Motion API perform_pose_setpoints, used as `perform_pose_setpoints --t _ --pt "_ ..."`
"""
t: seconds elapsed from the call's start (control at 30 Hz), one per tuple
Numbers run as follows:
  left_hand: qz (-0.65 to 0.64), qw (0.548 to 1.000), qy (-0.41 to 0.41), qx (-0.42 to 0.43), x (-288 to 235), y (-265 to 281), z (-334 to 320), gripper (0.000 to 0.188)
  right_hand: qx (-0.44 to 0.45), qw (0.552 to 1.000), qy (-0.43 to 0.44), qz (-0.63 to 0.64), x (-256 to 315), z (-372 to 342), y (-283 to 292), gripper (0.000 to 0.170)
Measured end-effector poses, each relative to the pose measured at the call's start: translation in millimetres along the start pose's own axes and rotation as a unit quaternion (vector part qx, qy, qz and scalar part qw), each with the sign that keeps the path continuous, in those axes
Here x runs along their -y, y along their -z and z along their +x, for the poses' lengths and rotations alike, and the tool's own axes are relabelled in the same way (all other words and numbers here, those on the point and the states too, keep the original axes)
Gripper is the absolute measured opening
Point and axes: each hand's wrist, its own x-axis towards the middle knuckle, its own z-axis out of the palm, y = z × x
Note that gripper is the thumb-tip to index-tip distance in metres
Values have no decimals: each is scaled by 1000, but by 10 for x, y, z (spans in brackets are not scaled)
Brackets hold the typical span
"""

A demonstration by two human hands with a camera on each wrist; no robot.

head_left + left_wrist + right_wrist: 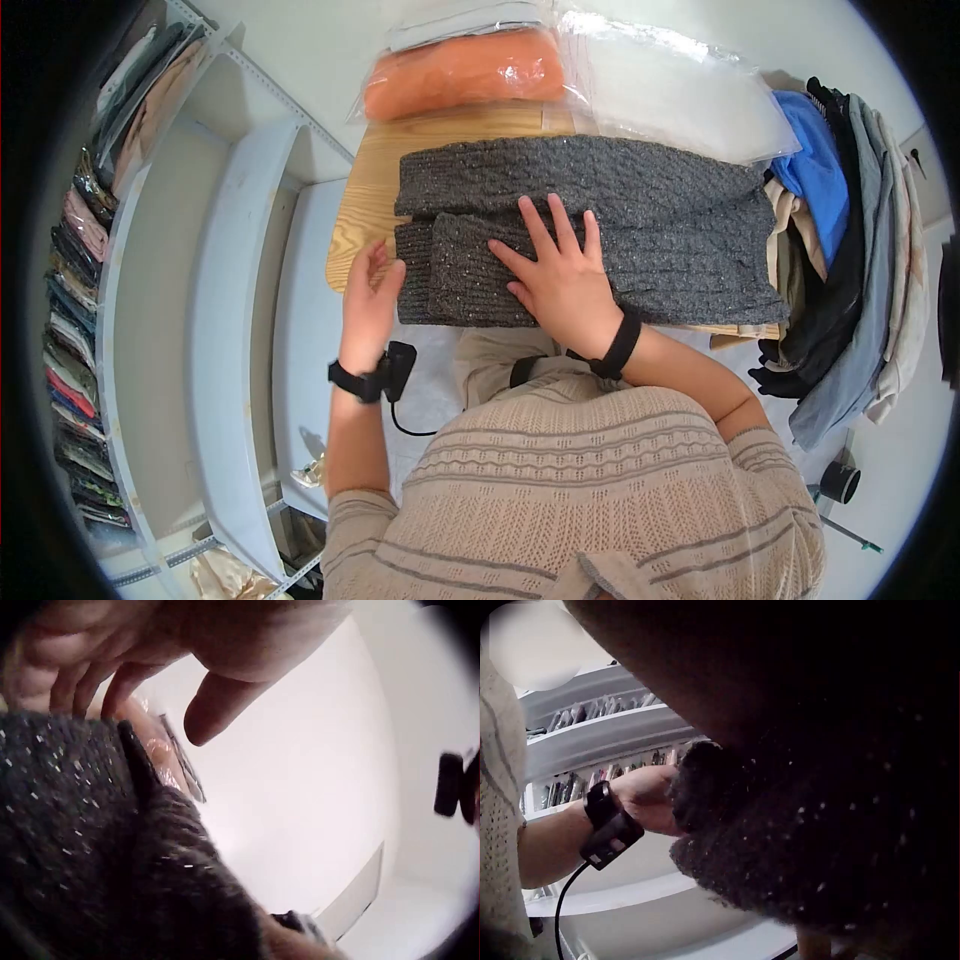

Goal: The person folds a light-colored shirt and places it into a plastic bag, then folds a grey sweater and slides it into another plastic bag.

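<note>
A dark grey speckled knit garment [680,230] lies folded on a wooden table [365,190], its ribbed parts toward the left end. My right hand [565,275] rests flat on the knit with fingers spread. Just off the garment's left end is my left hand [370,300], its fingers loosely bent and holding nothing. In the left wrist view, the left thumb [217,712] stands apart from the fingers beside the speckled knit [67,802]. The right wrist view is mostly filled by the dark knit [802,855], with the left hand [652,796] beyond it.
An orange bagged item [465,75] and clear plastic bags [670,95] lie at the table's back. Several garments, one blue [815,160], hang over the right side. White shelving [230,270] stands to the left, with folded clothes [80,380] on its outer side.
</note>
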Motion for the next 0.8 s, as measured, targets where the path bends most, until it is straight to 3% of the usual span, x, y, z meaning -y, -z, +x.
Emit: perform_pose_setpoints --t 0.03,0.1,0.17,0.23,0.3,0.37,0.4,0.5,0.63,0.73,0.8 --pt "1 1000 0 0 -3 36 69 41 0 1000 -10 0 -7 -1 1 45" --pt "-168 963 189 93 -42 71 219 37 -3 1000 -19 1 -32 6 2 45" --pt "-190 952 217 104 -109 55 356 36 31 999 -42 17 -47 -5 -32 44" --pt "-300 921 177 174 -200 -19 455 40 28 999 -39 15 -68 -14 -67 44" --pt "-314 915 187 172 -325 -84 527 36 23 999 -38 10 -91 -19 -61 43" --pt "-316 873 323 182 -392 -112 638 35 24 999 -30 20 -103 -26 -32 43" --pt "-277 883 333 179 -387 -118 698 36 23 999 -33 20 -113 -34 -37 43" --pt "-219 919 264 194 -400 -193 766 39 7 999 -29 31 -125 -56 -59 42" --pt "-277 894 297 189 -470 -276 795 42 9 999 -35 22 -118 -59 -53 43" --pt "-289 901 261 190 -549 -283 692 46 7 999 -32 16 -121 -70 -56 44" --pt "-116 960 123 225 -522 -280 646 51 3 999 -32 15 -126 -76 -62 43"
